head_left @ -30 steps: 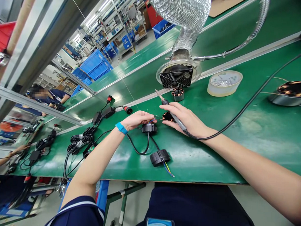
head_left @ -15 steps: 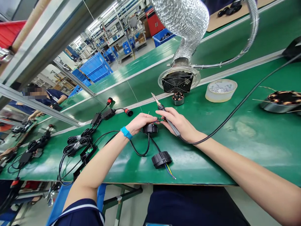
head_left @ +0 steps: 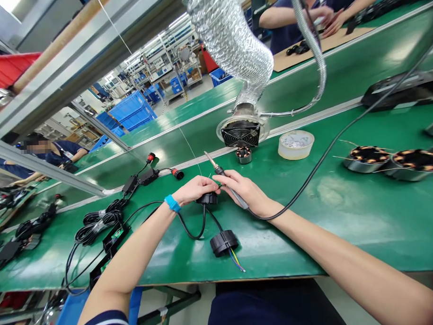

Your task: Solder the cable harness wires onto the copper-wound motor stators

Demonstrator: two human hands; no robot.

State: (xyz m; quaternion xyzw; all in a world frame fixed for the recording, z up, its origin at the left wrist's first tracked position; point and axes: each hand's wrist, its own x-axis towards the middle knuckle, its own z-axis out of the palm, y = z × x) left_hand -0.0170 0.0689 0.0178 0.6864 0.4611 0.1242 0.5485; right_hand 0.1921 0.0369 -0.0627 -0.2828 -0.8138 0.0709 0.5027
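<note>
My left hand (head_left: 194, 188) is closed in a pinch on thin wires, just above a round black plastic cap (head_left: 208, 199). In my right hand (head_left: 249, 193) is a soldering iron (head_left: 239, 199), its bare metal tip angled up and to the left. The right fingertips also meet the wires, close to the left fingers. Exactly how the wires lie between the fingers is hidden. Nearer the table edge lies a second black cap (head_left: 223, 243), with yellow, blue and other coloured wire ends (head_left: 236, 261) sticking out. Black cable links to both caps.
A fume fan (head_left: 241, 134) on a foil duct (head_left: 233, 43) stands behind my hands, a small motor stator (head_left: 243, 155) beneath it. Rightward are a tape roll (head_left: 296, 145) and larger stators (head_left: 367, 158). Coiled black cables (head_left: 98, 223) lie left. Co-workers sit across the bench.
The view has swung up and to the right, bringing a co-worker's hands into sight at top right. My hands stay together over the cap, still holding the wires and soldering iron.
</note>
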